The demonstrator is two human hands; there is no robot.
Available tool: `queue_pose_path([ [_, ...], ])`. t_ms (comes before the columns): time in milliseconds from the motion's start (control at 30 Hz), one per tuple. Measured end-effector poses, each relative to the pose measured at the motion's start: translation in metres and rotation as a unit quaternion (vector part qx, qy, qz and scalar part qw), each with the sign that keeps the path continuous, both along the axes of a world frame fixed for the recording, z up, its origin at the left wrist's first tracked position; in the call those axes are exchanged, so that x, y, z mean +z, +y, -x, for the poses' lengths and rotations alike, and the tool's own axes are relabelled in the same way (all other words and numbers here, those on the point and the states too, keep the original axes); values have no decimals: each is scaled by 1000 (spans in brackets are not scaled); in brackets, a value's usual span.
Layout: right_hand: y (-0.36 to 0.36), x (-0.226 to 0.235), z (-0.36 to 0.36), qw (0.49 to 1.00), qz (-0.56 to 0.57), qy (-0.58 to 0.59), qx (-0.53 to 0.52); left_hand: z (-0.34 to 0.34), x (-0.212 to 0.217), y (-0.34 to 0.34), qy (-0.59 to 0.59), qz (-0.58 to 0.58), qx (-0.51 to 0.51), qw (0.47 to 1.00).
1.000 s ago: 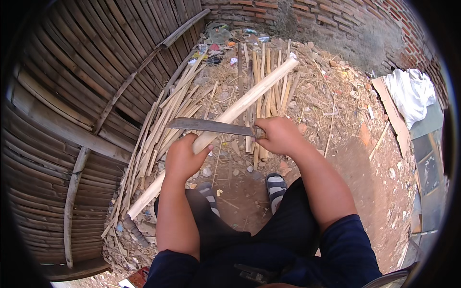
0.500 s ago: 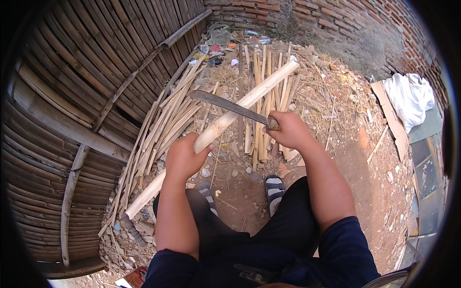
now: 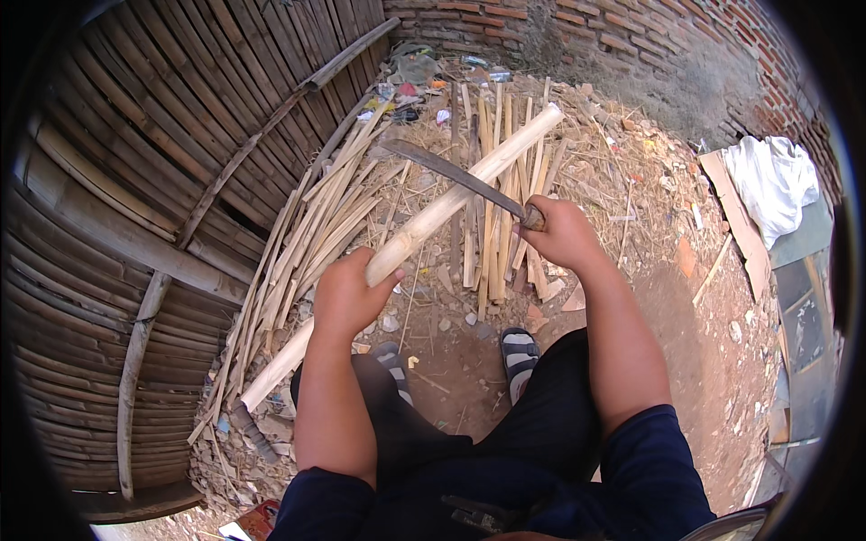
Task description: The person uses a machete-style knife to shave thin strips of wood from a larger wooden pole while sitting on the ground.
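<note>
Gripping one machete (image 3: 462, 178), one pole (image 3: 413, 233)

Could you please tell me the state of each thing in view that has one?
Left hand: closed around the pale pole.
Right hand: closed around the handle of the machete.
Pale pole: slanting, far end up to the right.
Machete: unsheathed, blade crossing the pale pole; contact unclear.
Pile of strips on the left: loose, lying.
Strips in the middle: lying roughly lengthwise.
White sheeting: crumpled.
Sandals: worn.
</note>
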State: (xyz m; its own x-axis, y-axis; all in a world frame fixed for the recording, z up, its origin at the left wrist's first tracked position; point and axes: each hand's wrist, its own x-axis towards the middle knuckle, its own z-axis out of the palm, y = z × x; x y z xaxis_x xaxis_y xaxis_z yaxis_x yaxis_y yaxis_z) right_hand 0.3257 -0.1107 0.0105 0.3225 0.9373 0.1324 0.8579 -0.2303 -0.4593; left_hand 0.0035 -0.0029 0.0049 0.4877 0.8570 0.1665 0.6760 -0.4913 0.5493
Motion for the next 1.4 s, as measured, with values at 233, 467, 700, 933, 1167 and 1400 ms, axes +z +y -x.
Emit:
queue_pose_path([
  [233,-2,6,12,999,30,-4,22,-3,2,-2,5,-6,-2,1000],
  [467,1,14,36,993,56,-55,91,4,-2,1,-1,0,-4,1000],
  [700,-1,-4,-12,997,-68,9,-47,8,0,4,-18,6,14,1000],
  [933,-2,8,11,1000,12,-19,8,3,-2,2,-7,-11,11,1000],
  [1167,4,-2,40,992,2,-73,105,3,4,-1,11,0,3,1000],
  [1400,3,3,10,999,32,-4,-9,2,1,1,14,-6,1,1000],
])
